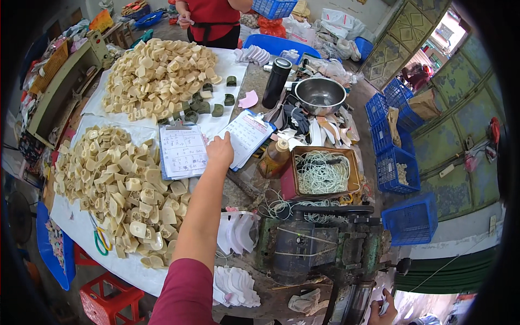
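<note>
My left hand (221,151) reaches forward over the inner edges of two clipboards. Its index finger is stretched out against the right clipboard (248,135), and the other fingers look partly curled. Close to its left side lies the left clipboard (183,151), holding a handwritten sheet. At the lower right edge, my right hand (383,311) is closed around a small whitish piece (384,306), whose kind I cannot make out. Beside the clipboards rise two heaps of cream-coloured moulded pieces, a near heap (124,189) and a far heap (157,76).
Right of my left arm stand a dark machine (309,244), a box of pale cord (325,172), a bottle (273,157), a black flask (277,81) and a metal bowl (319,95). Blue crates (398,168) line the right. A red stool (111,298) stands lower left. Across the table is another person (214,21).
</note>
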Motion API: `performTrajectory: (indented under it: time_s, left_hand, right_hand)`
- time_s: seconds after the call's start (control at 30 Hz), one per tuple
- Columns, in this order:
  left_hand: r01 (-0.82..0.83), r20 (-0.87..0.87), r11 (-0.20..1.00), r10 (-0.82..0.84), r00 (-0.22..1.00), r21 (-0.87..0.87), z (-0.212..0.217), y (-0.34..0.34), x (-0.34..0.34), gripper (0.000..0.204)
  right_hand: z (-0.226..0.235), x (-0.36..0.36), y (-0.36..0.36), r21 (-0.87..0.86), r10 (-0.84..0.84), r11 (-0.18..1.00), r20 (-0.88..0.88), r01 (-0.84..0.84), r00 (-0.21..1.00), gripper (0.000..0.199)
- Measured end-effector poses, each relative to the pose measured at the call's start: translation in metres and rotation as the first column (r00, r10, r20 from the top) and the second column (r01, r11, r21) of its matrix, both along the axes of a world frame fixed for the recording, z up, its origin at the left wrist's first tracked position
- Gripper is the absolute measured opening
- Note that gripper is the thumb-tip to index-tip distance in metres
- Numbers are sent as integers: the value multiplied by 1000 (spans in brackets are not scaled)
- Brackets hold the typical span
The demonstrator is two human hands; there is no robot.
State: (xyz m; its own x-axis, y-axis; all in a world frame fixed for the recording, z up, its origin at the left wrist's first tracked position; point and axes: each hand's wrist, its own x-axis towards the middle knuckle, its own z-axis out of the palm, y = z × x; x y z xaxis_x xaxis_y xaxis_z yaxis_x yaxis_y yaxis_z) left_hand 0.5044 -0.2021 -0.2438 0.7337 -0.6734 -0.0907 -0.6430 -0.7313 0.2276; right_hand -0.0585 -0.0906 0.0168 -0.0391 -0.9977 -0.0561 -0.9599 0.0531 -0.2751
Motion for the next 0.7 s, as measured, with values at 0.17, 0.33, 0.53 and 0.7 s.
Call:
performTrajectory:
  time_s: [0.17,0.33,0.53,0.7]
  left_hand:
    - [-27,-129,998,35,991,62,2,-9,3,53]
    - [-5,-115,998,12,993,63,-5,-10,8,51]
    - [62,-68,996,-58,996,60,-2,-9,-3,42]
    - [101,19,995,-102,995,25,-4,-4,-9,43]
  right_hand:
    - [0,-2,0,-3,-34,999,6,34,999,41]
    - [-5,-13,0,1,-10,1000,-33,10,999,41]
    - [-4,-11,3,-13,-5,1000,-3,5,1000,42]
    - [2,-3,1,41,-22,999,-3,22,1000,43]
